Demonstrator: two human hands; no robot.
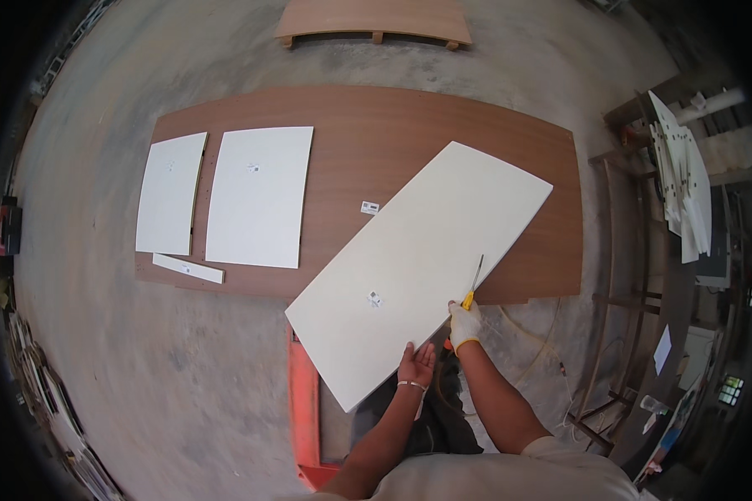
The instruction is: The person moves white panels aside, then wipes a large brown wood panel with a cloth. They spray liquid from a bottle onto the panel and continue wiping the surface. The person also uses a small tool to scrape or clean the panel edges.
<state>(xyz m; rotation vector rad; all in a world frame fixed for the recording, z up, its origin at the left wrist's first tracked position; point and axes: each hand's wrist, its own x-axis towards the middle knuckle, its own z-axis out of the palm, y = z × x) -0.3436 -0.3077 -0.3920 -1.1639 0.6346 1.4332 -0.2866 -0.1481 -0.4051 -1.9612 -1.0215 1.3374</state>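
Observation:
A large white panel (422, 259) lies slantwise across the brown board, its near corner reaching out past the board's front edge. By the panel's near right edge is my bare left hand (418, 365), fingers stretched out and the thumb at the edge; whether it bears any weight I cannot tell. My right hand (464, 324), in a white glove, is closed round the yellow handle of a screwdriver (470, 297). The screwdriver's thin shaft points up and away over the panel's right edge. A small label (374, 299) sits on the panel's face.
Two smaller white panels (259, 196) and a narrow white strip (188, 268) lie on the left of the brown board (351, 125). An orange-red frame (304, 409) stands by my legs. At right, a rack (610, 309) holds stacked white pieces (683, 184). Hoses trail across the floor.

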